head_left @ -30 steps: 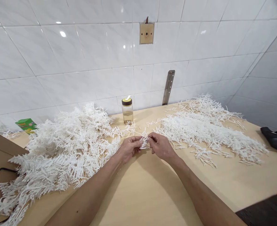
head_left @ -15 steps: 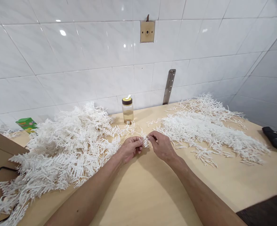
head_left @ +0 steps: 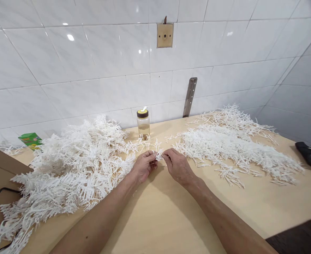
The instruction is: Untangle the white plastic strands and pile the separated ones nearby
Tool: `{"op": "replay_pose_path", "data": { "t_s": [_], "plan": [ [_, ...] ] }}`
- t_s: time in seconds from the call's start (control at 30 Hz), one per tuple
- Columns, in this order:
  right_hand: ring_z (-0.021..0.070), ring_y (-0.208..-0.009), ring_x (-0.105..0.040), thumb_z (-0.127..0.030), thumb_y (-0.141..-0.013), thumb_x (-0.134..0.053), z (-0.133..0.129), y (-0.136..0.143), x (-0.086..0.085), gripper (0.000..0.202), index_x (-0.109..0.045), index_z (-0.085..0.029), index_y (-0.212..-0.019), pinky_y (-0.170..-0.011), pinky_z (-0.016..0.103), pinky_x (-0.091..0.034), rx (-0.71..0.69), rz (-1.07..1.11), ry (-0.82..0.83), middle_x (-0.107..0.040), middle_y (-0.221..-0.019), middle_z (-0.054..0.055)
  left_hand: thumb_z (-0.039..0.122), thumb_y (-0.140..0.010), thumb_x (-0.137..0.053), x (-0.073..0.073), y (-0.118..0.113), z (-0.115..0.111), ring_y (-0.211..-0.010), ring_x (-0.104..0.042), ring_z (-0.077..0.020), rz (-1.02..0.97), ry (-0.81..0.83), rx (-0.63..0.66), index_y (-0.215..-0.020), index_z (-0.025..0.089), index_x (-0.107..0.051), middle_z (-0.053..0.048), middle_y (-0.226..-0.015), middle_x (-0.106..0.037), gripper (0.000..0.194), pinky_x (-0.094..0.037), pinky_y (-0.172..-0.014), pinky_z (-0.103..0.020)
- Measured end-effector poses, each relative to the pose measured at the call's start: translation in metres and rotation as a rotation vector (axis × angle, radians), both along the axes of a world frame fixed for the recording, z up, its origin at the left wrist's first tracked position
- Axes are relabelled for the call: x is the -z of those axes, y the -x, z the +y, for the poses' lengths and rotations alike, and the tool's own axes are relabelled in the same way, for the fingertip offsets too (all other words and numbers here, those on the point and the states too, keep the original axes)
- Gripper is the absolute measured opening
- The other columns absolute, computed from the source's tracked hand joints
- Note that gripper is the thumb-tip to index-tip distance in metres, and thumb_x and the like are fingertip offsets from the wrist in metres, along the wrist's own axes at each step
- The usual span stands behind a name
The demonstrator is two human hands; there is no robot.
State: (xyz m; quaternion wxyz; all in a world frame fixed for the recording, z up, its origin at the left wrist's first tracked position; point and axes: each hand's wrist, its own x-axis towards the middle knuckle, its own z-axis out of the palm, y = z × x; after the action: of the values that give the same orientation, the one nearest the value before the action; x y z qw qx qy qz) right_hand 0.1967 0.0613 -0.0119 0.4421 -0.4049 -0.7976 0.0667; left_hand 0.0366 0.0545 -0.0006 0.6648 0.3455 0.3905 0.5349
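Note:
Between my hands is a white branched plastic sprig [head_left: 159, 154], its thin twigs spreading up and to the left. My left hand [head_left: 145, 165] is closed on it, thumb and forefinger pinching. From the other side, the fingertips of my right hand [head_left: 177, 164] pinch the sprig's right end. A large tangled pile of similar white sprigs [head_left: 83, 162] lies to the left of my hands. On the right spreads a flatter heap of white sprigs [head_left: 224, 144].
A jar with a dark-rimmed lid [head_left: 144, 123] and pale liquid stands behind my hands. Further off are a green box [head_left: 30, 140], a metal strip [head_left: 190, 98] against the tiled wall, a black object [head_left: 310, 156] at the right edge and a cardboard box [head_left: 1, 176] at the left.
My right hand has moved slightly left and its fingers have come closer to my left hand. The sprig between them has shifted a little left.

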Motion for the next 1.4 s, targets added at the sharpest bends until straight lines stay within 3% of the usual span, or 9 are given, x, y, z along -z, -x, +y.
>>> {"op": "replay_pose_path", "data": {
  "t_s": [0.17, 0.37, 0.57, 0.7, 0.87, 1.0, 1.23, 1.4],
  "plan": [
    [0.0177, -0.074, -0.059, -0.021, -0.099, -0.038, -0.002, 0.003, 0.002, 0.022, -0.057, -0.020, -0.088, -0.068, 0.029, -0.045, 0.000, -0.078, -0.012, -0.062, -0.084, 0.006, 0.041, -0.065, -0.081, -0.002, 0.002, 0.000, -0.053, -0.050, -0.0093, 0.038, 0.036, 0.044, -0.072, 0.015, -0.060, -0.001, -0.063, -0.058, 0.035, -0.037, -0.048, -0.022],
    [0.0177, -0.075, -0.059, -0.021, -0.099, -0.038, -0.003, 0.002, 0.002, 0.021, -0.057, -0.020, -0.089, -0.068, 0.029, -0.045, -0.010, -0.085, -0.011, -0.062, -0.086, 0.006, 0.035, -0.056, -0.087, 0.000, 0.003, 0.001, -0.050, -0.044, -0.0072, 0.106, 0.012, 0.035, -0.061, 0.015, -0.056, 0.003, -0.054, -0.049, 0.037, -0.032, -0.047, -0.021],
    [0.0180, -0.074, -0.059, -0.022, -0.098, -0.041, -0.005, 0.003, 0.000, 0.021, -0.057, -0.020, -0.085, -0.069, 0.030, -0.045, -0.064, -0.071, 0.052, -0.062, -0.081, 0.005, 0.044, -0.054, -0.087, 0.003, 0.004, 0.002, -0.048, -0.041, -0.0061, 0.153, -0.028, -0.035, -0.061, 0.016, -0.055, 0.005, -0.054, -0.047, 0.043, -0.031, -0.047, -0.021],
    [0.0159, -0.068, -0.058, -0.025, -0.095, -0.048, -0.004, -0.003, -0.007, 0.016, -0.059, -0.020, -0.083, -0.066, 0.029, -0.046, -0.038, 0.033, 0.075, -0.063, -0.079, 0.004, 0.049, -0.058, -0.084, 0.005, 0.005, 0.003, -0.044, -0.031, -0.0048, 0.212, -0.054, 0.022, -0.061, 0.017, -0.052, 0.006, -0.050, -0.040, 0.046, -0.019, -0.043, -0.021],
    [0.0142, -0.067, -0.060, -0.030, -0.091, -0.055, 0.000, -0.014, -0.014, 0.015, -0.064, -0.019, -0.097, -0.064, 0.028, -0.048, 0.062, 0.212, 0.079, -0.068, -0.094, 0.006, 0.052, -0.061, -0.083, 0.003, 0.004, 0.000, -0.043, -0.024, -0.0037, 0.249, -0.089, 0.080, -0.064, 0.017, -0.051, 0.008, -0.050, -0.035, 0.047, -0.014, -0.044, -0.023],
    [0.0139, -0.068, -0.061, -0.029, -0.092, -0.053, 0.003, -0.014, -0.011, 0.018, -0.068, -0.020, -0.097, -0.065, 0.028, -0.048, -0.020, 0.138, 0.154, -0.070, -0.098, 0.006, 0.055, -0.063, -0.080, 0.000, 0.001, -0.003, -0.043, -0.025, -0.0033, 0.343, -0.128, 0.079, -0.068, 0.016, -0.053, 0.008, -0.052, -0.036, 0.047, -0.015, -0.044, -0.023],
    [0.0163, -0.070, -0.063, -0.025, -0.088, -0.056, 0.004, -0.012, -0.009, 0.015, -0.067, -0.020, -0.080, -0.067, 0.028, -0.046, -0.017, 0.041, 0.264, -0.071, -0.078, 0.002, 0.058, -0.068, -0.075, 0.008, 0.003, -0.001, -0.043, -0.030, -0.0044, 0.394, -0.157, 0.081, -0.067, 0.017, -0.050, 0.008, -0.052, -0.039, 0.048, -0.017, -0.044, -0.023],
    [0.0175, -0.071, -0.061, -0.023, -0.091, -0.049, 0.006, -0.008, -0.001, 0.017, -0.061, -0.019, -0.080, -0.067, 0.029, -0.043, 0.050, -0.035, 0.184, -0.068, -0.078, 0.004, 0.059, -0.069, -0.073, 0.006, 0.002, -0.003, -0.044, -0.027, -0.0046, 0.428, -0.153, 0.096, -0.066, 0.018, -0.048, 0.008, -0.051, -0.037, 0.048, -0.017, -0.044, -0.023]
  ]
}}
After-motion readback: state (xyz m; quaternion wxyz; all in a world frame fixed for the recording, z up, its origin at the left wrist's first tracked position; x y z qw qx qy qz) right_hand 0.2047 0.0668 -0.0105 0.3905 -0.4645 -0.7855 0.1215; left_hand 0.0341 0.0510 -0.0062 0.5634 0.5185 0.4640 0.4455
